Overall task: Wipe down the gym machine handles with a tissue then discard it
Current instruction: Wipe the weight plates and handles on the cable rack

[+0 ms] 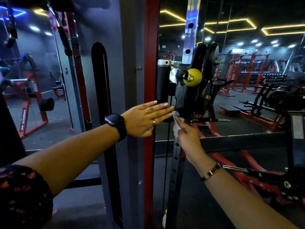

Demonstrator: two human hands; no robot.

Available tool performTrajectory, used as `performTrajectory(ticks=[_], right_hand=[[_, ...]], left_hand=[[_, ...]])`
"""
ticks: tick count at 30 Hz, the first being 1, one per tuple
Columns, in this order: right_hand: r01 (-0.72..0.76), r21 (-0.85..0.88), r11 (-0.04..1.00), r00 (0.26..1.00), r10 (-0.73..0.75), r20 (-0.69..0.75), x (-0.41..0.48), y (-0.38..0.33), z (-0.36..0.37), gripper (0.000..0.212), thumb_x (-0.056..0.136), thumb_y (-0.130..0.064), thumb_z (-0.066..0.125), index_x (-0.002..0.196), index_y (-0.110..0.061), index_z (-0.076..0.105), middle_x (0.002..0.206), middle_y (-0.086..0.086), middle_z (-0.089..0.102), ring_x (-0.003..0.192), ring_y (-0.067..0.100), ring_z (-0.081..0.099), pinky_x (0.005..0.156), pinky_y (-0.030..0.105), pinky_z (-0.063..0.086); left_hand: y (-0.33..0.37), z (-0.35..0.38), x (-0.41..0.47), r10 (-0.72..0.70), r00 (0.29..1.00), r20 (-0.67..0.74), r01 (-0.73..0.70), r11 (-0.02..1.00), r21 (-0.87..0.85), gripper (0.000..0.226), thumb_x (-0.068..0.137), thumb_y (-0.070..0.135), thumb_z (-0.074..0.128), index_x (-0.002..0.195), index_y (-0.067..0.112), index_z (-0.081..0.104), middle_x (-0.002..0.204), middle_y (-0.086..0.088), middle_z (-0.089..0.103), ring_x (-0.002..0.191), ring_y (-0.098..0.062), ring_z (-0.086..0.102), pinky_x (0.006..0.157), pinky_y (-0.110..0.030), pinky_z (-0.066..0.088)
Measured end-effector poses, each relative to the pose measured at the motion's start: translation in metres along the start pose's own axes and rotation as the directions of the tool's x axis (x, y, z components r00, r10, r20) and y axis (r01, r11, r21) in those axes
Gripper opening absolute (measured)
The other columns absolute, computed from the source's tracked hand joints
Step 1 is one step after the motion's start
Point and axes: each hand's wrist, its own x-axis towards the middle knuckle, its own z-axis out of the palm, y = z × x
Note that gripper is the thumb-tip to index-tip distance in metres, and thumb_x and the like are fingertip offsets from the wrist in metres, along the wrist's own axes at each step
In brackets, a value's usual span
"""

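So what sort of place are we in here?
A gym, almost certainly: red racks fill the background, weight plates hang beside the black machine handle, and the right hand holds a tissue against the machine.

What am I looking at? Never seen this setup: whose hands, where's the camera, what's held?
One picture, from a camera worn on a person's head, looking forward and down at their own bare hands; no robot. They face a gym machine: a red post, a black handle, a yellow ball beside it. The left hand, with a watch, reaches out flat, fingers straight, at the handle's lower end; contact is unclear. The right hand pinches a white tissue, held up to the machine just right of there.
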Motion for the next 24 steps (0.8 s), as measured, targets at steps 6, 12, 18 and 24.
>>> performTrajectory(ticks=[6,12,18,24], right_hand=[[-0.285,0.532,0.798,0.958,0.262,0.12,-0.01,-0.03,-0.015,0.047,0.086,0.018,0.032,0.104,-0.007,0.068,0.101,0.007,0.073,0.092,0.016,0.069,0.079,0.023,0.054],[-0.381,0.627,0.68,0.925,0.282,0.256,-0.021,-0.051,-0.026,0.043,0.085,0.014,0.027,0.098,0.002,0.066,0.092,0.016,0.072,0.081,0.023,0.07,0.075,0.03,0.058],[-0.436,0.521,0.734,0.89,0.267,0.368,-0.019,-0.061,-0.042,0.035,0.092,0.009,0.033,0.102,0.001,0.064,0.093,0.014,0.072,0.081,0.022,0.071,0.067,0.031,0.06],[-0.447,0.402,0.799,0.854,0.247,0.457,-0.035,-0.06,-0.047,0.03,0.092,0.013,0.039,0.104,-0.001,0.062,0.096,0.013,0.069,0.082,0.021,0.07,0.065,0.026,0.058]], left_hand=[[0.022,-0.017,0.002,-0.188,0.981,0.052,0.194,0.928,-0.317,0.065,0.085,0.025,0.039,0.145,0.001,0.038,0.151,-0.015,0.038,0.143,-0.028,0.027,0.118,-0.042,0.019],[0.04,-0.042,0.014,-0.446,0.867,0.22,0.446,0.503,-0.74,0.062,0.091,0.023,0.039,0.149,0.004,0.028,0.155,-0.003,0.024,0.146,-0.01,0.009,0.119,-0.02,0.01],[0.08,-0.069,0.035,-0.634,0.547,0.546,0.536,-0.235,-0.81,0.058,0.099,0.009,0.05,0.15,0.023,0.026,0.153,0.001,0.032,0.141,-0.008,0.03,0.113,-0.017,0.026],[0.116,-0.096,0.053,-0.59,0.148,0.794,0.234,-0.759,-0.607,0.019,0.099,0.01,0.051,0.111,0.015,0.064,0.111,-0.01,0.066,0.107,-0.021,0.059,0.105,-0.041,0.042]])
